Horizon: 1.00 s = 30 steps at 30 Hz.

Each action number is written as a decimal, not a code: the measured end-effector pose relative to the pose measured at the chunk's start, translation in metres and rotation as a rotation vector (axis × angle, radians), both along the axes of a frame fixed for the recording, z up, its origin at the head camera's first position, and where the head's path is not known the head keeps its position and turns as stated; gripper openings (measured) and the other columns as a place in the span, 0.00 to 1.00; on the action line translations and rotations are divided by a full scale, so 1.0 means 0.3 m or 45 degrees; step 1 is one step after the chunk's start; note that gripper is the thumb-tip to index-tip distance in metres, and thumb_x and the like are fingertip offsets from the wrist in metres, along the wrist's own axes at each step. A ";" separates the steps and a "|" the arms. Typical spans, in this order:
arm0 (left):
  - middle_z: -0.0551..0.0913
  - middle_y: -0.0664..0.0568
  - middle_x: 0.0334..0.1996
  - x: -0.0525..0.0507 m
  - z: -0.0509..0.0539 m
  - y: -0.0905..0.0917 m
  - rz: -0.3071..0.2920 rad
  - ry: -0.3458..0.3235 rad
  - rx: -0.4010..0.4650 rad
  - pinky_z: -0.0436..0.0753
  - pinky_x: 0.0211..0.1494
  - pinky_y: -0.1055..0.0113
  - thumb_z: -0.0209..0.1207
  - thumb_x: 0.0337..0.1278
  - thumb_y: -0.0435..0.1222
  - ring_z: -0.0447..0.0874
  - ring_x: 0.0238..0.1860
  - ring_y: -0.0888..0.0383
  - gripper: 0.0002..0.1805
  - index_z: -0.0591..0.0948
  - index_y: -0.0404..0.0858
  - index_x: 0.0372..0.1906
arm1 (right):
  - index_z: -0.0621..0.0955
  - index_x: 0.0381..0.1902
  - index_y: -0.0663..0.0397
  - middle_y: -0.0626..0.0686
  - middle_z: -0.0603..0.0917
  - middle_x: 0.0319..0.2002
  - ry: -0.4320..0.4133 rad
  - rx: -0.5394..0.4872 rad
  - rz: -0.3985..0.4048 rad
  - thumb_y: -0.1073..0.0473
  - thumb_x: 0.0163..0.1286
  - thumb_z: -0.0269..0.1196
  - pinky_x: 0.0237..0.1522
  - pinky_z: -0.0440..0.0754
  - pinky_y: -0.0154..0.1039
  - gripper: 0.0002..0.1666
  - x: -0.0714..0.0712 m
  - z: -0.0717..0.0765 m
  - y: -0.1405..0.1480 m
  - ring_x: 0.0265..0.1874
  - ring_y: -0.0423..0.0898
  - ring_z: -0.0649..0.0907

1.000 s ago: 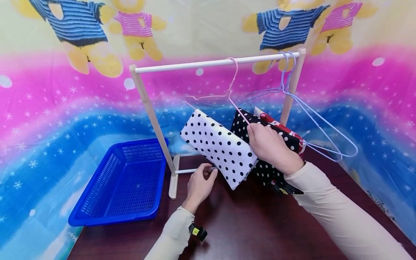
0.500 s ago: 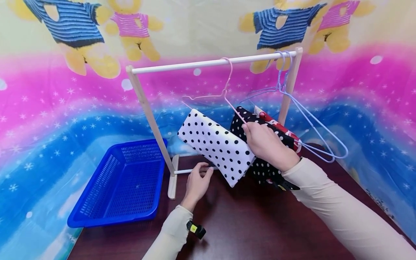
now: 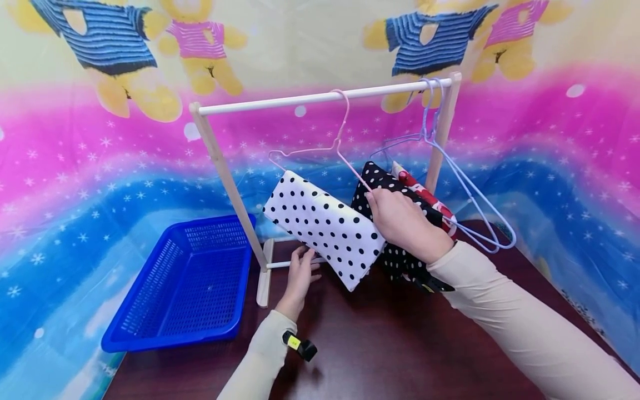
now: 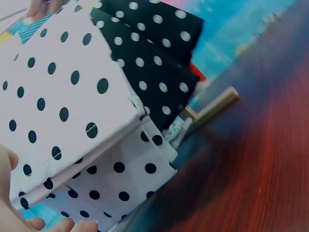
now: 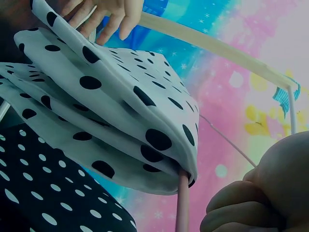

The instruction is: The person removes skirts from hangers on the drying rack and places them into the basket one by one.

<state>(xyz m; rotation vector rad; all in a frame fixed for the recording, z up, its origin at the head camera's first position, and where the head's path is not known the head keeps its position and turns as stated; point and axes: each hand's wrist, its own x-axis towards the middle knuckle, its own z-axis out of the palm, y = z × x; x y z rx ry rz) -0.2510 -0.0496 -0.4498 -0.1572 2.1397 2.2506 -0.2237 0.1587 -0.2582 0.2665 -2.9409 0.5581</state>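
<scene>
A white cloth with black dots is folded over a pink hanger, whose hook is over the rack's top rail. My right hand grips the hanger's right side, its fingers curled in the right wrist view. The cloth tilts, its right end lower. My left hand is at the cloth's lower left edge with loosely spread fingers; whether they touch it, I cannot tell. In the left wrist view, the thumb lies in front of the cloth's left side and fingertips show below.
Two purple-blue hangers hang at the right end of the wooden rack. Behind the white cloth are a black dotted cloth and a red-and-white cloth. A blue basket stands left of the rack on the dark table.
The pink hanger and white cloth have shifted slightly left with my right hand. My left hand's fingers have gone from curled to more spread. The purple-blue hangers have swung left a little.
</scene>
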 end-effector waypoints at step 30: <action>0.48 0.33 0.81 -0.040 0.000 -0.027 -0.295 -0.195 0.927 0.44 0.85 0.49 0.35 0.74 0.61 0.42 0.83 0.41 0.45 0.38 0.38 0.81 | 0.73 0.30 0.53 0.53 0.71 0.22 0.045 0.041 0.008 0.49 0.84 0.40 0.25 0.71 0.43 0.24 -0.007 -0.001 -0.029 0.21 0.51 0.74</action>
